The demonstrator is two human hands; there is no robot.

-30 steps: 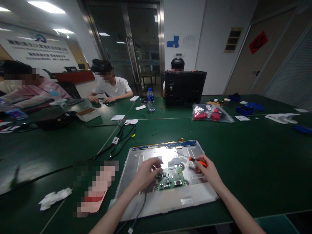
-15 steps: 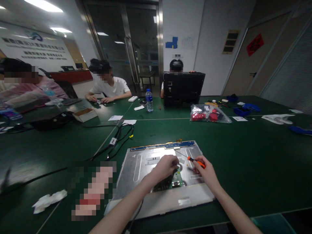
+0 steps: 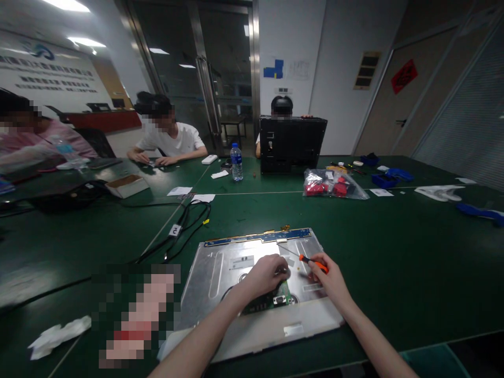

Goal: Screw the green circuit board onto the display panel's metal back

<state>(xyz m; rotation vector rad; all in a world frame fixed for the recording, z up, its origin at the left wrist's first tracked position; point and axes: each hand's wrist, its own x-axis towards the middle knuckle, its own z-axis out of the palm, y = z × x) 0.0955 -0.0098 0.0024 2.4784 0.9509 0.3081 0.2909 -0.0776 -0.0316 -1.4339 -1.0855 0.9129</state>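
A flat silver metal panel [image 3: 208, 273] lies on the green table in front of me, with a blue circuit strip [image 3: 255, 238] along its far edge. A green circuit board [image 3: 284, 291] sits at its middle, partly covered by my left hand. My left hand [image 3: 271, 273] is over the board with its fingers curled together; what they hold, if anything, is hidden. My right hand [image 3: 325, 270] grips an orange and black screwdriver [image 3: 318, 265], whose thin shaft points left toward the white connector below the blue strip.
Black cables [image 3: 183, 231] lie left of the panel, with crumpled tissue [image 3: 59, 336] nearer. Farther back are a water bottle [image 3: 236, 163], a black monitor [image 3: 293, 144] and a bag of red parts [image 3: 334, 185]. Several people sit across and to the left.
The whole view has shifted slightly, so most things appear a little farther left. My left hand has moved slightly over the board; my right hand keeps hold of the screwdriver.
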